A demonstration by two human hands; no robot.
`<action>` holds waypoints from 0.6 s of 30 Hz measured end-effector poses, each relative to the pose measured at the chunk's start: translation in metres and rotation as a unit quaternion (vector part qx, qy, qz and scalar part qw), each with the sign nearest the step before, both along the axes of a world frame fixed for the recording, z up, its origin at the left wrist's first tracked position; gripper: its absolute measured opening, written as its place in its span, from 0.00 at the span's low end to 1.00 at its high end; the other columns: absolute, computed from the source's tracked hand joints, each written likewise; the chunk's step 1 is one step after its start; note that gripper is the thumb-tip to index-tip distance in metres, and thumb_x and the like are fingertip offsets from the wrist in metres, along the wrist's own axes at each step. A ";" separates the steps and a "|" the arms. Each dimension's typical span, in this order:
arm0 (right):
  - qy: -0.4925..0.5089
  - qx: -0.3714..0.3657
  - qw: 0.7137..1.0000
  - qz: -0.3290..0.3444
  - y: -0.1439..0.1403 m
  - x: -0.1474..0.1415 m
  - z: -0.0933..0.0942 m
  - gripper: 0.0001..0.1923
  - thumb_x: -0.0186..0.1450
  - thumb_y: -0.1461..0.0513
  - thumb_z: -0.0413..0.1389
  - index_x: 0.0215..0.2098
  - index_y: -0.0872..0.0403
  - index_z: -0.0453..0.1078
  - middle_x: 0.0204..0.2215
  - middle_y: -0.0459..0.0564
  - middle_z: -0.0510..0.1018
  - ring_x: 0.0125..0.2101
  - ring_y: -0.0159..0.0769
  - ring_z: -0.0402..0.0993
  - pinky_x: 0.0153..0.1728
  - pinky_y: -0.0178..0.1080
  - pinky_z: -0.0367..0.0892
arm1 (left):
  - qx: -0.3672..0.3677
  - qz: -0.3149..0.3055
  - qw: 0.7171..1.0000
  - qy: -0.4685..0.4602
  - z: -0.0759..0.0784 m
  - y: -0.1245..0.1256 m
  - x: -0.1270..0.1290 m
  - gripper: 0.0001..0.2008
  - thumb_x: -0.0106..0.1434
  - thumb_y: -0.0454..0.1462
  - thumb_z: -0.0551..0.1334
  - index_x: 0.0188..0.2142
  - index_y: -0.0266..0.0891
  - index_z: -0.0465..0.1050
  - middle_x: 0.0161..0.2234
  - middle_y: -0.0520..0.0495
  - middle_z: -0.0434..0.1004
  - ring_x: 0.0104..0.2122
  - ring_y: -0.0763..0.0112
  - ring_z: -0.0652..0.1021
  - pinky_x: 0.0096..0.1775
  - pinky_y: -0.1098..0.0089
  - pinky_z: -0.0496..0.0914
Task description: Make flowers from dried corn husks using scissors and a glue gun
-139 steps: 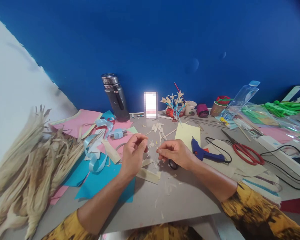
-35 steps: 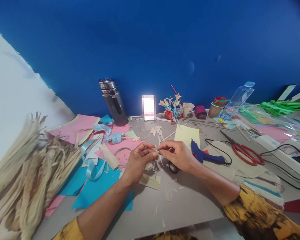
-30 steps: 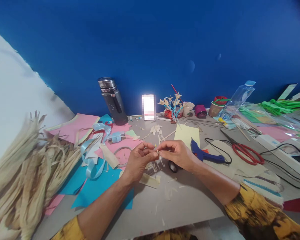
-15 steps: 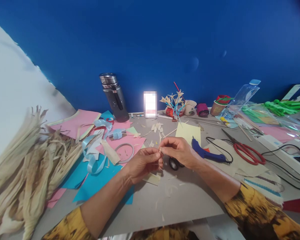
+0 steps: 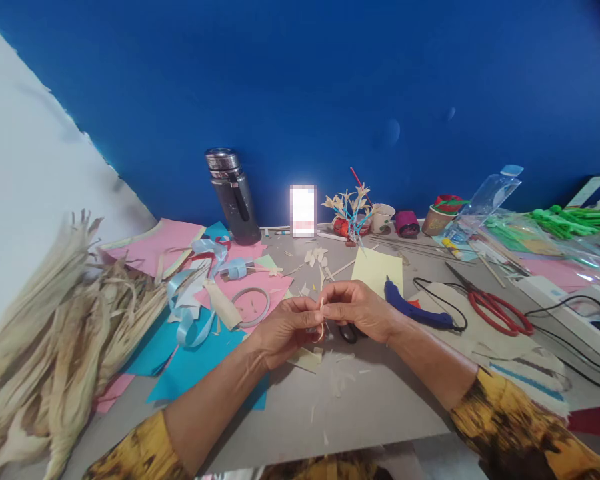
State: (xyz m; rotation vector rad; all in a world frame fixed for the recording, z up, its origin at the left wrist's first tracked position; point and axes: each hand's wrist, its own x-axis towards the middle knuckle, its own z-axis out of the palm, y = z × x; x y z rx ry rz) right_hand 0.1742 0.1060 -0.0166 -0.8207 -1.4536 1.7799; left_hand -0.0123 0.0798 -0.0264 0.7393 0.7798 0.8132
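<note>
Over the middle of the table, my left hand point(image 5: 290, 328) and my right hand point(image 5: 359, 309) meet fingertip to fingertip. Both pinch a thin, pale curled strip point(image 5: 321, 333) that looks like corn husk; a loop of it hangs under the fingers. Just behind my right hand lies a black-handled tool point(image 5: 349, 333), mostly hidden. Pale petal-shaped husk pieces point(image 5: 316, 256) rest beyond the fingertips. Small husk scraps point(image 5: 341, 381) are scattered on the grey tabletop point(image 5: 375, 417) nearer me. To the right of my right hand is a blue glue gun point(image 5: 414, 307).
Dried corn husks point(image 5: 75, 333) pile up at left, beside blue paper point(image 5: 195, 370) and ribbon point(image 5: 185, 327). A flask point(image 5: 236, 207), a lit phone point(image 5: 303, 212), husk flowers point(image 5: 350, 203) and a paper cup point(image 5: 383, 219) line the wall. Red-handled scissors point(image 5: 500, 313) and a power strip point(image 5: 570, 313) are at right.
My fingertips have shifted slightly on the strip, and its loop now hangs rounder beneath them. The whole view has moved a little; nothing else on the table differs.
</note>
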 end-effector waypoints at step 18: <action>0.015 0.004 1.000 -0.018 -0.003 -0.005 -0.001 0.17 0.56 0.52 0.69 0.36 0.55 0.76 0.26 0.45 0.76 0.25 0.29 0.70 0.23 0.32 0.56 | 0.031 0.038 0.999 0.012 0.004 0.000 0.000 0.14 0.48 0.40 0.76 0.26 0.33 0.78 0.23 0.49 0.72 0.24 0.75 0.73 0.32 0.71 0.66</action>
